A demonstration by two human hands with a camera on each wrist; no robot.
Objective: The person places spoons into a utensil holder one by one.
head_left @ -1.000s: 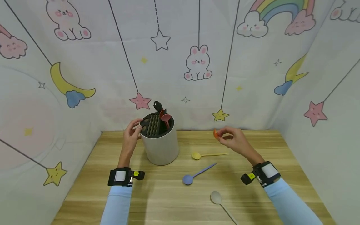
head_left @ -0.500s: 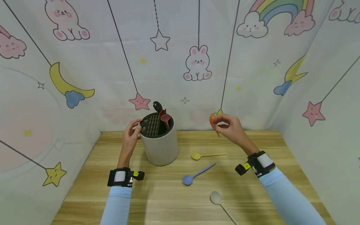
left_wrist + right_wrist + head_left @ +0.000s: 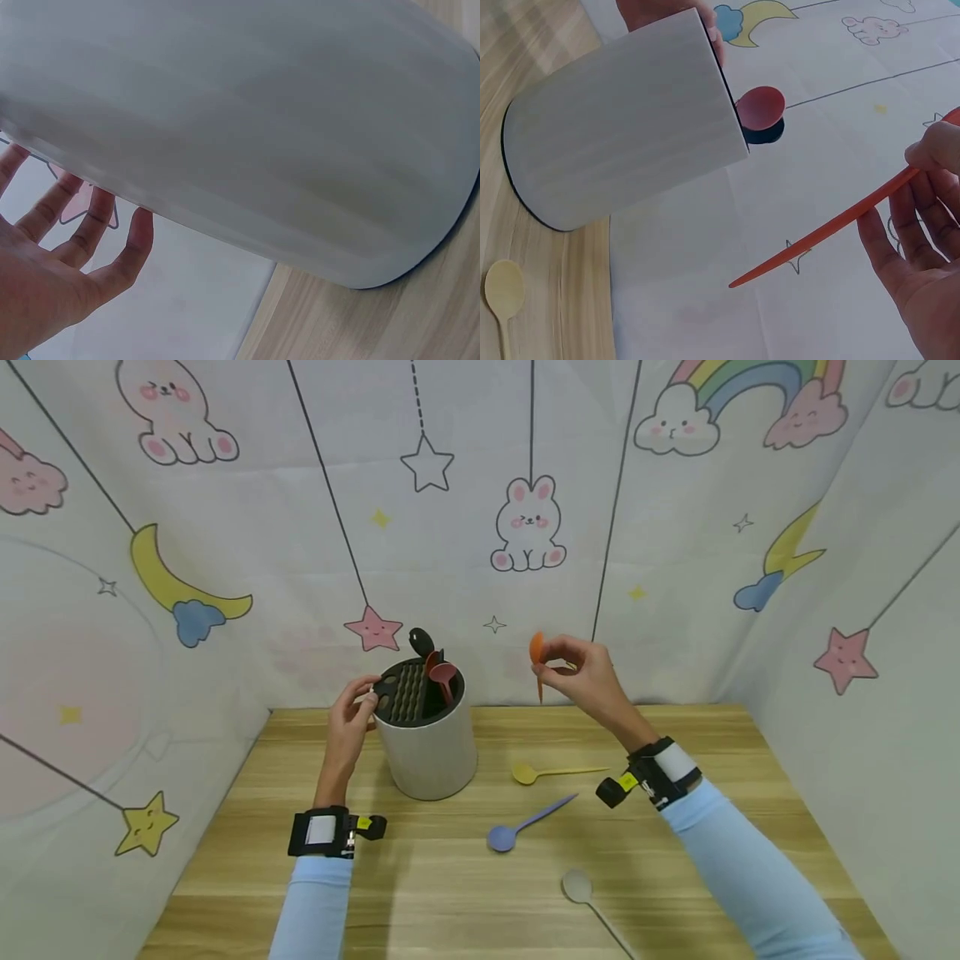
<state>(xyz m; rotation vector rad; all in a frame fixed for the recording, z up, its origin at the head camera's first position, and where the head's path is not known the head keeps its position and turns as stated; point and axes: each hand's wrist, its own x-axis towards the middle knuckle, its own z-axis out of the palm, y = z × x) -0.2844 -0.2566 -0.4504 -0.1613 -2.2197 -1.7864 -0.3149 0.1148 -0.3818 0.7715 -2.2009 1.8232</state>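
Note:
My right hand (image 3: 588,677) pinches an orange spoon (image 3: 537,648) near its bowl, up in the air to the right of the utensil holder. In the right wrist view the spoon's thin handle (image 3: 817,238) slants away from the fingers, with its tip free. The white round utensil holder (image 3: 429,764) stands upright on the table, topped by a black slotted lid (image 3: 408,697). My left hand (image 3: 348,718) holds the holder at the left of its rim; in the left wrist view its fingertips touch the pale wall (image 3: 262,127). A black spoon (image 3: 421,643) and a dusty-red spoon (image 3: 443,673) stick out of the holder.
A yellow spoon (image 3: 524,774), a blue spoon (image 3: 502,838) and a grey-beige spoon (image 3: 577,887) lie on the wooden table (image 3: 450,902). A white cloth backdrop (image 3: 465,543) with cartoon prints rises behind and beside the table.
My right hand has lifted the orange spoon up and moved left toward the holder; the spoon now hangs handle down. My left hand and the holder have stayed put.

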